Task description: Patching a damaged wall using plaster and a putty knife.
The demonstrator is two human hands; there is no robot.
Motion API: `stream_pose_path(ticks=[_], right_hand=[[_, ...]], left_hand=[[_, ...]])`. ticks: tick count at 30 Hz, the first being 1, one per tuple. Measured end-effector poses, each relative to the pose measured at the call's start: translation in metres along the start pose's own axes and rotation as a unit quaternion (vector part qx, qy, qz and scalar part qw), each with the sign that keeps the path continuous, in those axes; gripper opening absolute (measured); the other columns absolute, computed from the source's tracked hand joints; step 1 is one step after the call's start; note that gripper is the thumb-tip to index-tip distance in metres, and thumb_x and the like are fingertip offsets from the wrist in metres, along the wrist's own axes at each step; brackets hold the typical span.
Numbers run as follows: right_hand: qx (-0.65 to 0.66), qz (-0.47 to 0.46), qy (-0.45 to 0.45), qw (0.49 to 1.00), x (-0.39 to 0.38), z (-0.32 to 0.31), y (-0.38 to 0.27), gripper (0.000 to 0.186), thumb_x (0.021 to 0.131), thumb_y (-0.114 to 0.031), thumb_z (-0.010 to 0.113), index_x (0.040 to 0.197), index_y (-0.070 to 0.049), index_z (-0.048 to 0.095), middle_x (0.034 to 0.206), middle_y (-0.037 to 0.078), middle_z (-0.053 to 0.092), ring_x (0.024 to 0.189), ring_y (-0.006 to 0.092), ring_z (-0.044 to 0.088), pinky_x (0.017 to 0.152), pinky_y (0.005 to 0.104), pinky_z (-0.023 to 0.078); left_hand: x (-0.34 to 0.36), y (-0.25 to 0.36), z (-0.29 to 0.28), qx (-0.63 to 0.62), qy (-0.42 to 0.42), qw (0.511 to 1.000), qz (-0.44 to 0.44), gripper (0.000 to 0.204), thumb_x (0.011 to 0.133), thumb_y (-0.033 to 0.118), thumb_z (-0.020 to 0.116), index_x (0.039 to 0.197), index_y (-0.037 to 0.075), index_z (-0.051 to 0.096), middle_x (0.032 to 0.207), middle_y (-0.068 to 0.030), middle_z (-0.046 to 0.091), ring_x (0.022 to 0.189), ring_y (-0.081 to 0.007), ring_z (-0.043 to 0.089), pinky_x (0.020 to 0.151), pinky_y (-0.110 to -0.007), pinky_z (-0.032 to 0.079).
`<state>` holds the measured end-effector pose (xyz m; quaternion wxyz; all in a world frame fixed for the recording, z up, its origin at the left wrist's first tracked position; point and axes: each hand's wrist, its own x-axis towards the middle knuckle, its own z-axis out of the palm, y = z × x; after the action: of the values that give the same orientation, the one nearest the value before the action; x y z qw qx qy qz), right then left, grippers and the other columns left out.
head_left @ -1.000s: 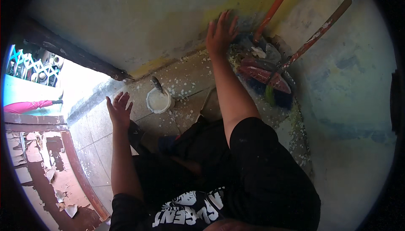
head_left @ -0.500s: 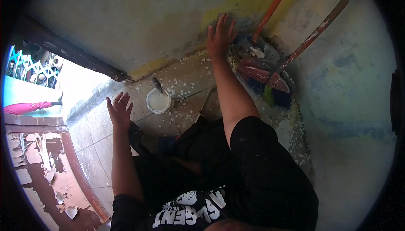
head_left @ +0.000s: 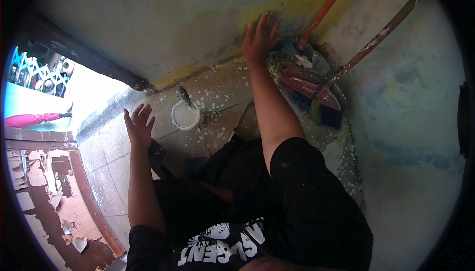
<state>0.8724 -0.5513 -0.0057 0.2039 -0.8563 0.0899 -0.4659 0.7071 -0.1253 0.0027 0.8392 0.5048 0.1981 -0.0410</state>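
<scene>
My right hand (head_left: 260, 40) is stretched out at the patchy grey and yellow wall (head_left: 198, 23), fingers apart and nothing in them. Whether its fingertips touch the wall I cannot tell. Over the tiled floor, my left hand (head_left: 139, 125) is raised with spread fingers and holds nothing. Between the two hands stands a white tub (head_left: 186, 116) of pale paste, with a dark tool handle (head_left: 184, 95) sticking up at its far rim. White flakes lie scattered on the floor tiles (head_left: 217, 137) around the tub.
In the right corner sit a reddish dustpan (head_left: 307, 85) and a broom with debris, beside an orange pole (head_left: 324, 11) and a paint-flecked pole (head_left: 381, 32). A peeling door (head_left: 74, 206) stands at lower left. Beyond the doorway, a person's pink-clad leg (head_left: 32, 119) shows.
My right hand has moved slightly up the wall, its fingers a little more bent. My left hand has shifted slightly up and left. The view has tilted a little.
</scene>
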Motion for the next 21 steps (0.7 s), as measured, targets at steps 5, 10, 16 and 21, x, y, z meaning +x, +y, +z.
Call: stream_pose_path(ticks=[5,10,16,21], right_hand=[[0.061,-0.004,0.051,0.997,0.025,-0.001,-0.015,0.063,0.100,-0.032,0.051,0.151,-0.002,0.032,0.157,0.017,0.031,0.147,0.0444,0.018,0.113,0.0653,0.016],[0.007,-0.029,0.026,0.999,0.001,0.000,0.002,0.062,0.099,-0.032,0.052,0.150,-0.002,0.033,0.155,0.018,0.036,0.146,0.0452,0.020,0.112,0.0642,0.017],[0.057,-0.034,0.072,0.995,0.032,-0.007,-0.022,0.062,0.100,-0.033,0.051,0.150,-0.002,0.033,0.155,0.018,0.036,0.146,0.0445,0.021,0.111,0.0659,0.016],[-0.023,-0.019,-0.008,1.000,-0.003,0.000,0.004,0.062,0.100,-0.032,0.050,0.151,-0.002,0.032,0.156,0.019,0.033,0.146,0.0450,0.022,0.111,0.0667,0.016]], left_hand=[[-0.004,-0.002,0.000,0.001,0.020,1.000,-0.009,0.069,0.094,0.068,0.040,0.125,0.007,0.053,0.129,-0.0131,0.059,0.125,-0.0252,0.049,0.110,-0.048,0.030],[-0.002,-0.003,0.002,-0.001,0.005,1.000,-0.006,0.071,0.094,0.068,0.039,0.127,0.007,0.053,0.132,-0.0136,0.057,0.129,-0.0258,0.046,0.111,-0.048,0.029],[-0.006,0.000,-0.004,0.014,0.006,1.000,0.003,0.074,0.094,0.070,0.039,0.131,0.006,0.050,0.135,-0.0143,0.054,0.132,-0.0269,0.044,0.112,-0.048,0.028],[0.002,-0.005,0.004,0.010,0.002,1.000,-0.010,0.075,0.094,0.070,0.038,0.133,0.006,0.049,0.136,-0.0145,0.054,0.133,-0.0271,0.044,0.112,-0.048,0.028]])
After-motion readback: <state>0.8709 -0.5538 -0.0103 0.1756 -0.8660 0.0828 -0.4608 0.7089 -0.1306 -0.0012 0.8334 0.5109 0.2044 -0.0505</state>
